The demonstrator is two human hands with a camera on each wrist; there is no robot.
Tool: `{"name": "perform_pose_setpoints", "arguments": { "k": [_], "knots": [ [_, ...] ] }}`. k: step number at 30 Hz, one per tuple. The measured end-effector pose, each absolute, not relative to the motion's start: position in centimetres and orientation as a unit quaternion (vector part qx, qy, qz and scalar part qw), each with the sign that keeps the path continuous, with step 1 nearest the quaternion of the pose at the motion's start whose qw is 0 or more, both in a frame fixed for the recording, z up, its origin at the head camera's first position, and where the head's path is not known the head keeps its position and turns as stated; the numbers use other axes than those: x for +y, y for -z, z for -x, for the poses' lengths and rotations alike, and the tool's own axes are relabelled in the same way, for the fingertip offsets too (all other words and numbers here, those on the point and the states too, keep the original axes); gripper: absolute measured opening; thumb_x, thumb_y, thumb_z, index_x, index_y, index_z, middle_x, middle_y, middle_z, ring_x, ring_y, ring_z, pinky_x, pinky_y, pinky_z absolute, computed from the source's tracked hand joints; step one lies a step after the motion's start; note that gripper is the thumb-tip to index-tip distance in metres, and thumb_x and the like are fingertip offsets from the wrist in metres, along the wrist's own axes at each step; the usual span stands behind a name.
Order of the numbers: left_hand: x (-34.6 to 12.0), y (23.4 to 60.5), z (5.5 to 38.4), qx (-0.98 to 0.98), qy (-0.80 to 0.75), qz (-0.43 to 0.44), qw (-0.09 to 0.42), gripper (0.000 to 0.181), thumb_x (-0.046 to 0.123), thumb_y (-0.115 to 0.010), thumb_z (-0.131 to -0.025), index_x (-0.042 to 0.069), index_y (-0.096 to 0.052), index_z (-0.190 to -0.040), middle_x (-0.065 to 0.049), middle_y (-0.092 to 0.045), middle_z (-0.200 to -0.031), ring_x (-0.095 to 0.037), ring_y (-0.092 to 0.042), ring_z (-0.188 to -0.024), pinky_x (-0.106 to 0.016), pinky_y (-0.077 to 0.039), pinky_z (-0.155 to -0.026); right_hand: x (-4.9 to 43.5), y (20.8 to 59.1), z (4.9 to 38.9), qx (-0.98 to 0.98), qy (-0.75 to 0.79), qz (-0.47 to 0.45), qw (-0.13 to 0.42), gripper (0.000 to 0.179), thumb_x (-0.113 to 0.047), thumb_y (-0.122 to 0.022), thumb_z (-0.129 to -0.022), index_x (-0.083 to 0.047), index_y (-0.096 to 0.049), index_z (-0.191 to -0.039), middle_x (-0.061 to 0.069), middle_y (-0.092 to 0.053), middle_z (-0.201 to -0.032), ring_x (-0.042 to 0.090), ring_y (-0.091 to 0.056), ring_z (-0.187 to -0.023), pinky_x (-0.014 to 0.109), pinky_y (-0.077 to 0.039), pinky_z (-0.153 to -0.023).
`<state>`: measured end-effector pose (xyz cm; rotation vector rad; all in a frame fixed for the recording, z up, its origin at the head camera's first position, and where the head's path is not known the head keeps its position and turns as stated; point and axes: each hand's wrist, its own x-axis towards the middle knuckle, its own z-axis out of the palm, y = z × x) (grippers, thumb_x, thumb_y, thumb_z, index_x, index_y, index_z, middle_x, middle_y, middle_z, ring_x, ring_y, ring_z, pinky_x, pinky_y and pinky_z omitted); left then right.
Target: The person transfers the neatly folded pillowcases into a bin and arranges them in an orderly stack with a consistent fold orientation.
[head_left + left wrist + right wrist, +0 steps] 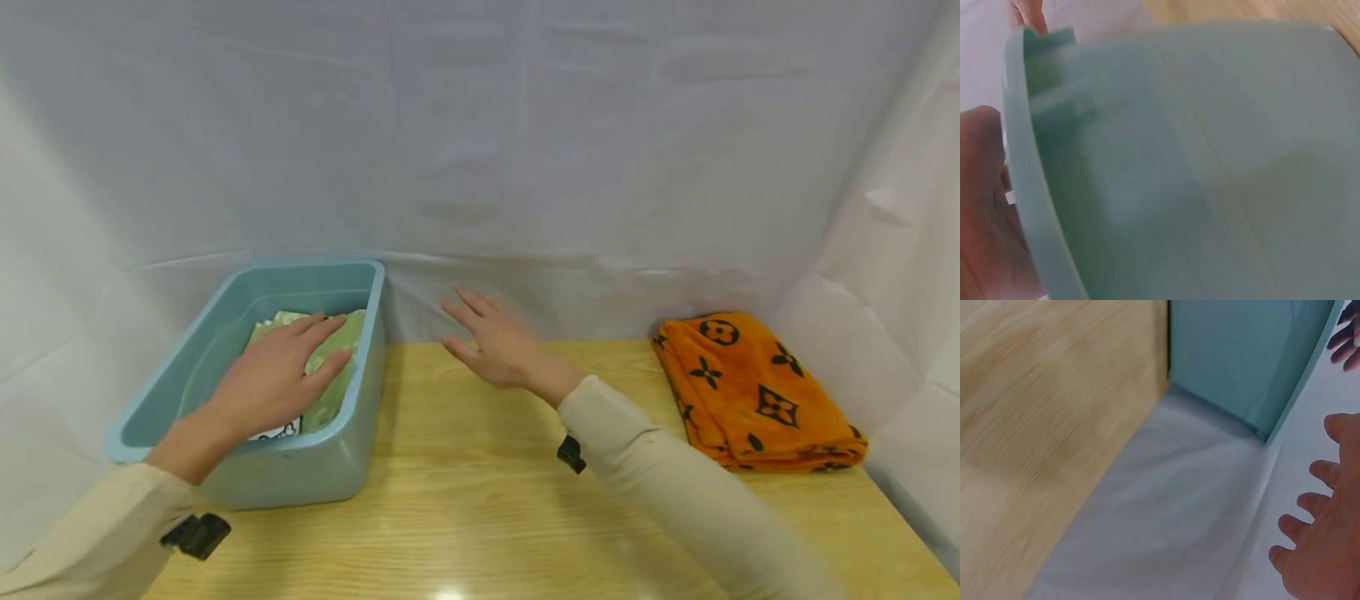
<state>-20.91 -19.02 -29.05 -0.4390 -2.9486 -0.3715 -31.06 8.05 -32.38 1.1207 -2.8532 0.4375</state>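
In the head view my left hand (273,375) is over the blue-green plastic bin (300,462), fingers fairly straight and spread. Beneath it lies folded green cloth (330,408) with a white printed part, partly hidden by the hand. The left wrist view shows the bin's outer wall (1197,162) close up, with part of the left hand (991,212) behind the rim. My right hand (498,337) is in the air to the right of the bin, fingers extended and holding nothing. In the right wrist view the right hand (1329,531) has its fingers spread, apart from the bin.
An orange folded blanket (750,392) with a dark flower pattern lies at the right of the wooden table (465,500). White sheeting (480,167) hangs behind the table and along both sides. Small black devices are strapped at both wrists.
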Motion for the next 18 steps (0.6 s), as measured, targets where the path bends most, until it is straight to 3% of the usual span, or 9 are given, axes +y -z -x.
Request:
{"name": "perform_pose_setpoints", "arguments": {
  "k": [10, 18],
  "knots": [
    [-15.1, 28.9, 22.4, -0.977, 0.1, 0.169, 0.082, 0.056, 0.038, -0.045, -0.101, 0.006, -0.04, -0.146, -0.026, -0.034, -0.146, -0.046, -0.035, -0.129, -0.061, -0.032, -0.099, 13.4, 32.7, 32.5, -0.937, -0.108, -0.33, 0.036, 0.059, -0.044, -0.038, -0.102, -0.018, -0.024, -0.153, 0.012, -0.019, -0.156, 0.032, -0.017, -0.142, 0.048, -0.013, -0.113],
    [-11.1, 29.0, 23.8, -0.97, 0.072, 0.206, 0.107, 0.054, 0.037, -0.051, -0.098, 0.008, -0.045, -0.143, -0.024, -0.042, -0.141, -0.042, -0.043, -0.125, -0.059, -0.039, -0.094, 19.1, 33.2, 33.3, -0.948, -0.094, -0.302, 0.043, 0.06, -0.04, -0.042, -0.102, -0.013, -0.025, -0.153, 0.017, -0.018, -0.155, 0.036, -0.018, -0.14, 0.053, -0.016, -0.111]
  ]
}}
